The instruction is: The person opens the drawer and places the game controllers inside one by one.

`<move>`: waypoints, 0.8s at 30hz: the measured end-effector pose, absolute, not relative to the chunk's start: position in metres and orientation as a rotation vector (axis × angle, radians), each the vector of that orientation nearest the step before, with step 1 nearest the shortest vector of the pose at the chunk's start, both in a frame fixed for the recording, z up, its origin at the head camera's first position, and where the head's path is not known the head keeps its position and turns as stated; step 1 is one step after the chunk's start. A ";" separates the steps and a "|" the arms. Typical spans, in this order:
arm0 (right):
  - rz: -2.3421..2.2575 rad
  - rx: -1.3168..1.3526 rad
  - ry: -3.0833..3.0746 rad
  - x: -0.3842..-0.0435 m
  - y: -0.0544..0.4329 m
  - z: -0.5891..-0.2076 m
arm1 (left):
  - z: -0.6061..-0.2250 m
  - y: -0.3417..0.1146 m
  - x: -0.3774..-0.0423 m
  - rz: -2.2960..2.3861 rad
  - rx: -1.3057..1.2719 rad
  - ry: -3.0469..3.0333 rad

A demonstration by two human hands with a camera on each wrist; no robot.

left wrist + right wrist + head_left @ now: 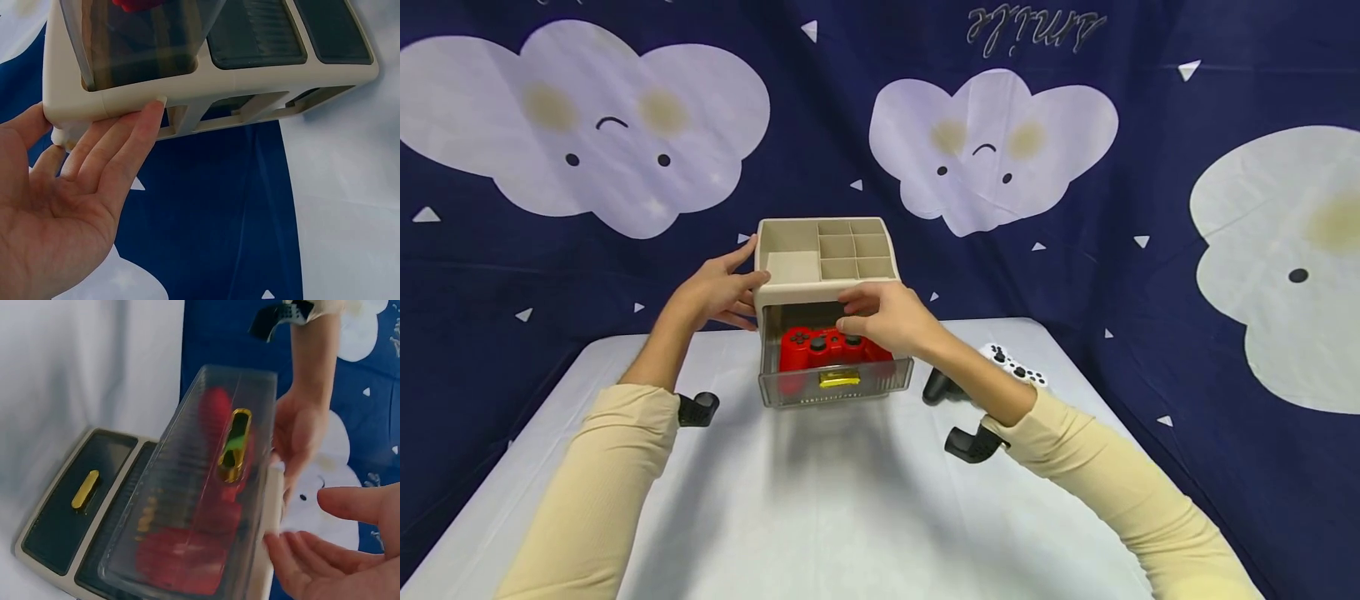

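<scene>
A cream storage box [827, 292] with a compartmented top stands on the table. Its clear upper drawer [872, 379] is pulled out, and a red game controller [820, 346] lies inside. At the box's left side, my left hand [718, 287] has its thumb at the top rim. In the left wrist view, the left hand's extended fingers [134, 134] press the box's side wall. My right hand [891, 317] hovers at the front top edge above the drawer, its thumb and fingers apart. A right fingertip [275, 544] is at the cream rim in the right wrist view; whether it touches is unclear.
Right of the box, partly behind my right forearm, lie a white game controller [1011, 367] and a black one [938, 387]. Lower drawers [81, 500] of the box are closed. A navy cloud-print curtain [820, 100] hangs behind the white table [850, 500].
</scene>
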State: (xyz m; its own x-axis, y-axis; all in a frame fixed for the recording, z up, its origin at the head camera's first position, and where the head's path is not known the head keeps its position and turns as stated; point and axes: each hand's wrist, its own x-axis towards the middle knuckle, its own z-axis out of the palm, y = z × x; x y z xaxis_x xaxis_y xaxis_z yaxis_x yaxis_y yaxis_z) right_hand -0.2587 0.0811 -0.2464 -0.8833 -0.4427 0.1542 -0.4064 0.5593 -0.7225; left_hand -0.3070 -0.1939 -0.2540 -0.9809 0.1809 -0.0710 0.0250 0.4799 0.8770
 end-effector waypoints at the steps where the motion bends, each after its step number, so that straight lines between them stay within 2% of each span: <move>1: -1.287 -0.748 2.688 -0.256 0.081 -0.245 | -0.254 -0.194 -0.307 1.519 0.179 2.568; 6: -1.428 -0.714 2.397 -0.240 0.084 -0.244 | -0.254 -0.194 -0.307 1.520 0.176 2.565; 13: -1.302 -0.720 2.207 -0.219 0.087 -0.251 | -0.253 -0.193 -0.308 1.515 0.181 2.584; 24: -1.210 -0.601 2.093 -0.211 0.100 -0.279 | -0.252 -0.193 -0.307 1.509 0.169 2.584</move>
